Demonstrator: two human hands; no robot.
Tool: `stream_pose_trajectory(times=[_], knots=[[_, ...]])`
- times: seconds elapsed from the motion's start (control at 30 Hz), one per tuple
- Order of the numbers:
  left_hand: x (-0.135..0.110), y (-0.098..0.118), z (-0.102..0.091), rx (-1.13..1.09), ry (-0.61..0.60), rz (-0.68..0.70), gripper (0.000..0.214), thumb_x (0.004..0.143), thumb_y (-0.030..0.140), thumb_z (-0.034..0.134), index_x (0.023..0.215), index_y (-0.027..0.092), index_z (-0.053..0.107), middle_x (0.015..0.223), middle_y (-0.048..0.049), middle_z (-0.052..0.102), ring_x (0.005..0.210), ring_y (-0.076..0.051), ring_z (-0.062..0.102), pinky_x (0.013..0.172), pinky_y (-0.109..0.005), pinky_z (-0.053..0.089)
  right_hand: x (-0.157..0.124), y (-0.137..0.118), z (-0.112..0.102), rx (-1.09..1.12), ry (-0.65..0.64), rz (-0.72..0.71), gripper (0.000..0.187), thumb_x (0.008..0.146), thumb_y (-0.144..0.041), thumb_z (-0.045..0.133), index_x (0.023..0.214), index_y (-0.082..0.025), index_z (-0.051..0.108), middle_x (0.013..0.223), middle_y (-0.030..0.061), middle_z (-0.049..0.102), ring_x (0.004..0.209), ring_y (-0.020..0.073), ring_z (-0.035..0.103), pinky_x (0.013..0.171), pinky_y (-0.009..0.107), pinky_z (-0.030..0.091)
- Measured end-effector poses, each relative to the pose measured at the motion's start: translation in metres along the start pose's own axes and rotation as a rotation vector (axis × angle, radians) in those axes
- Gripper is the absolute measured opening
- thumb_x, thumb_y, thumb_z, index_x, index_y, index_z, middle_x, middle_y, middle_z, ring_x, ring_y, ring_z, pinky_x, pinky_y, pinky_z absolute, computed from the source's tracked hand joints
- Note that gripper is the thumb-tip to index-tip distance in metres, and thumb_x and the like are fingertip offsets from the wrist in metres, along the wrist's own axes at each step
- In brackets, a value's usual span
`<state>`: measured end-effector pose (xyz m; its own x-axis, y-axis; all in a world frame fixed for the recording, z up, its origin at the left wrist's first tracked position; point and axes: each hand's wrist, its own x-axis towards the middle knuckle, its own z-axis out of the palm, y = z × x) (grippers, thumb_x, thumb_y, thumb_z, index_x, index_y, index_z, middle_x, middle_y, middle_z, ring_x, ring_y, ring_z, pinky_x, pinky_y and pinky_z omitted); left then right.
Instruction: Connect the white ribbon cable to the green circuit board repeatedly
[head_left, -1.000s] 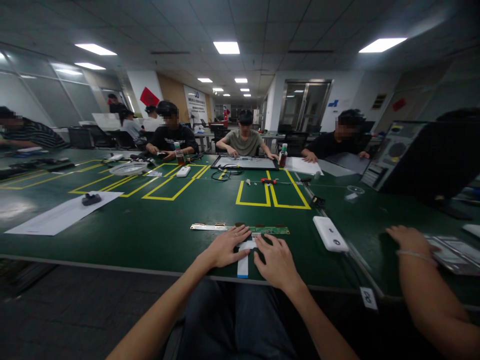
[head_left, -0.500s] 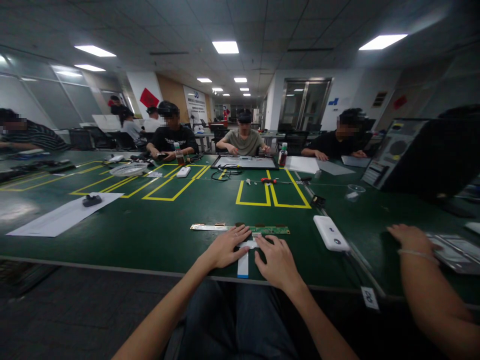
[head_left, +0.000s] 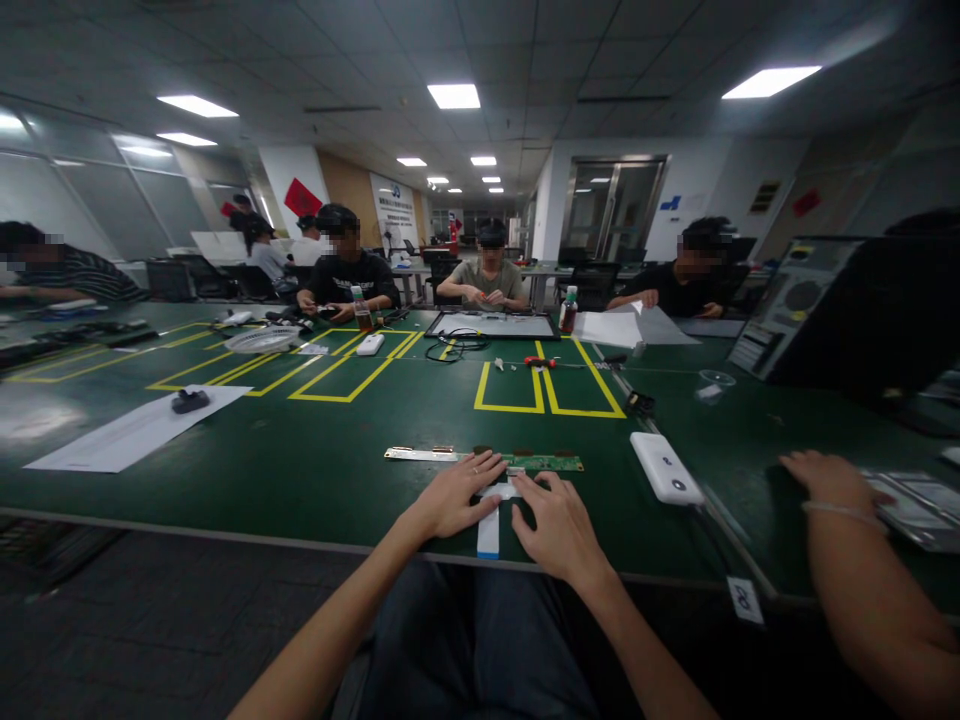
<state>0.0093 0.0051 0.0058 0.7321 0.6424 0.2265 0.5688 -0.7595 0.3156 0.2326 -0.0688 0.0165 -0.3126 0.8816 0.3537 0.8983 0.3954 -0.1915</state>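
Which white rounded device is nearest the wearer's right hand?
The white device right of the right hand, with a dark cable at its near end; other white devices lie farther across the table.

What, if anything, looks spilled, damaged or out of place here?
Nothing stands out: I see no spill or breakage. The left hand and right hand cover parts of the white ribbon and circuit board, so damage under them can't be ruled out.
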Motion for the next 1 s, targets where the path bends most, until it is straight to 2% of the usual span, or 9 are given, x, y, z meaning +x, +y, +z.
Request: stream_pose_trajectory(times=[0.17, 0.6, 1.0], knots=[[-0.0003, -0.0012, 0.0005, 0.014, -0.004, 0.014, 0.061, 0.106, 0.056, 0.039, 0.160, 0.028, 0.041, 0.168, -0.0060, 0.034, 0.158, -0.027, 0.027, 0.129, -0.050, 0.023, 0.0010, 0.0000, 0.0006, -0.001, 0.003, 0.012, 0.047, 0.099, -0.031, 0.049, 0.145, -0.023, 0.060, 0.143, 0.0053, 0.065, 0.130, 0.0281, 0.050, 0.108, 0.042, 0.042], [0.0013, -0.0025, 0.0016, 0.015, 0.001, 0.000, 0.063, 0.106, 0.057, 0.039, 0.161, 0.026, 0.039, 0.166, -0.0066, 0.038, 0.157, -0.026, 0.029, 0.128, -0.048, 0.025, 0.0014, 0.0018, 0.0060, -0.034, -0.006, 0.032, 0.047, 0.101, -0.033, 0.049, 0.145, -0.023, 0.060, 0.148, 0.0036, 0.061, 0.142, 0.0290, 0.043, 0.112, 0.044, 0.038], [0.0019, -0.0059, 0.0034, 0.002, 0.003, 0.000, 0.061, 0.106, 0.058, 0.038, 0.160, 0.028, 0.040, 0.166, -0.0050, 0.039, 0.157, -0.026, 0.030, 0.129, -0.049, 0.025, 0.0018, 0.0034, 0.0067, -0.008, -0.015, 0.047, 0.047, 0.100, -0.032, 0.050, 0.146, -0.024, 0.059, 0.150, 0.0035, 0.060, 0.141, 0.0273, 0.046, 0.113, 0.045, 0.038]])
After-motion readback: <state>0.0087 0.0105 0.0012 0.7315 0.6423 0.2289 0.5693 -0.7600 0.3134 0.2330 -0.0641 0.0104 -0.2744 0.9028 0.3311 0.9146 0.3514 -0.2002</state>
